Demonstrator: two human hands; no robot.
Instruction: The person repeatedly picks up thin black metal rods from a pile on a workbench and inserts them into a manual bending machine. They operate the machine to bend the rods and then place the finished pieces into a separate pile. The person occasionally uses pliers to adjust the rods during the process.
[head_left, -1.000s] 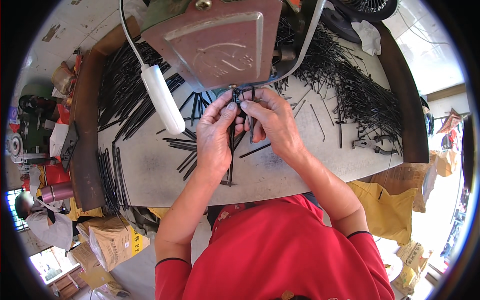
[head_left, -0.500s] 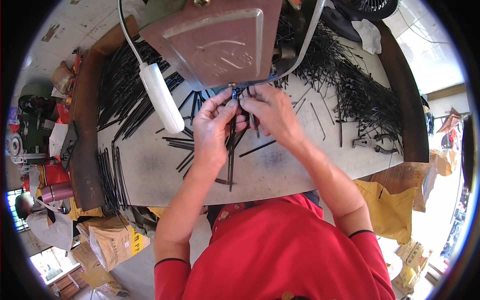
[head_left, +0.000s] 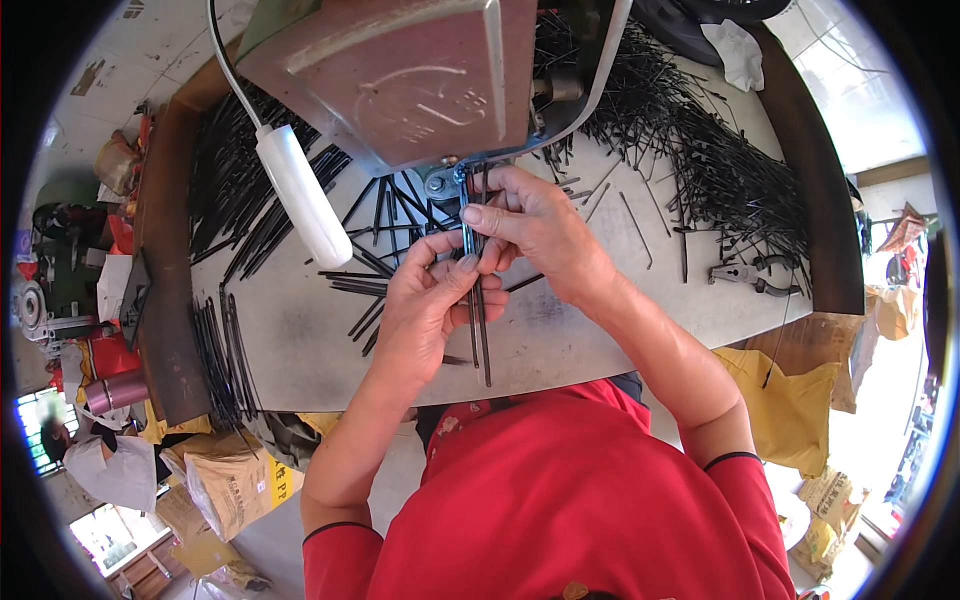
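Observation:
Thin black rods (head_left: 484, 345) stand lengthwise between my two hands, their lower ends pointing toward my body. My left hand (head_left: 415, 315) is closed round them lower down, thumb and fingers pinching. Just above it and to its right, my right hand (head_left: 555, 240) pinches the rods' upper part between thumb and fingers. The upper ends reach a small metal fitting (head_left: 440, 182) beneath a reddish-brown machine head (head_left: 410, 90), and whether they touch it I cannot tell. Several more black rods lie fanned out left of my hands.
A white tube lamp (head_left: 303, 195) hangs on a bent neck at the left. Rod piles cover the far left and a tangled heap (head_left: 690, 150) the far right. Pliers (head_left: 750, 275) lie at the right. A raised brown border (head_left: 835, 240) edges the worktable.
My left hand has moved lower along the rods, nearer my body, and my fingers have come away from the fitting. The machine and lamp appear shifted left in the view.

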